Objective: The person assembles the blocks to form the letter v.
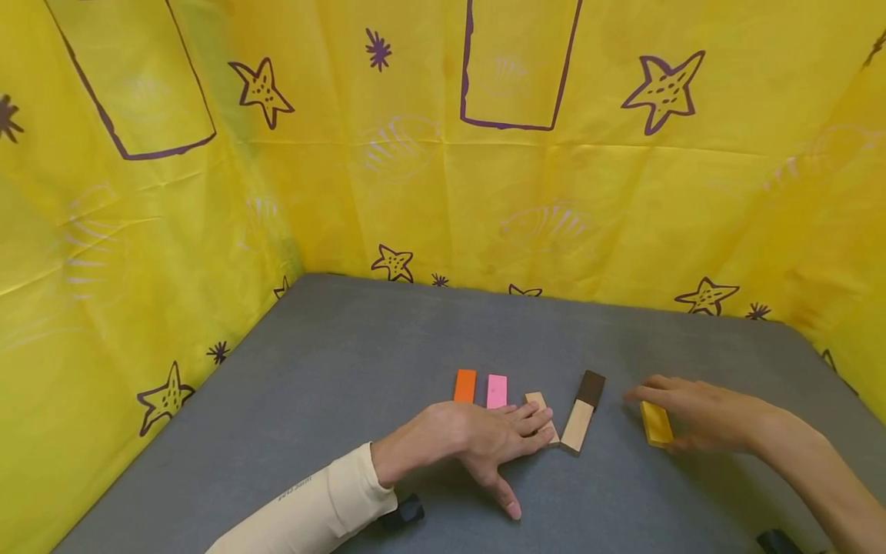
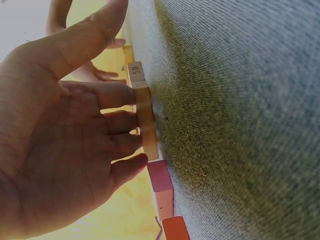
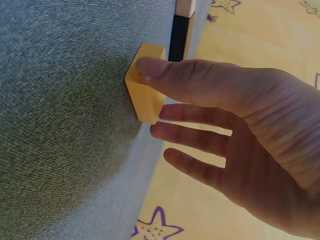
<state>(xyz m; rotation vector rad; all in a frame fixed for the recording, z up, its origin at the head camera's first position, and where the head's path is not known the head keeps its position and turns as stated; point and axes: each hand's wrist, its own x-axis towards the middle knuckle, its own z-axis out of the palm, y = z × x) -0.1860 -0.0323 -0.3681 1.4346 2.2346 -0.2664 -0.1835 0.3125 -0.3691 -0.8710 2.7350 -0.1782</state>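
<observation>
My left hand [image 1: 494, 438] lies flat, fingers extended and thumb spread, its fingertips on a plain wooden block [image 1: 551, 432]. Beside that block is a second wooden block [image 1: 577, 427], end to end with a dark brown block [image 1: 591, 388]. A printed "50" shows on a wooden block end [image 2: 135, 71] in the left wrist view. Around a yellow block [image 1: 656, 425] on the right is my right hand [image 1: 713, 415], blurred in the head view. Its thumb overlaps the yellow block [image 3: 145, 102] in the right wrist view, the visible fingers nearly straight and spread; the index finger is mostly hidden.
Past the left hand lie an orange block [image 1: 465, 385] and a pink block [image 1: 497, 391], partly covered by it. The grey table [image 1: 374, 338] is enclosed by a yellow cloth [image 1: 429, 200] with starfish drawings. Dark wrist gear [image 1: 408, 511] shows below the left sleeve.
</observation>
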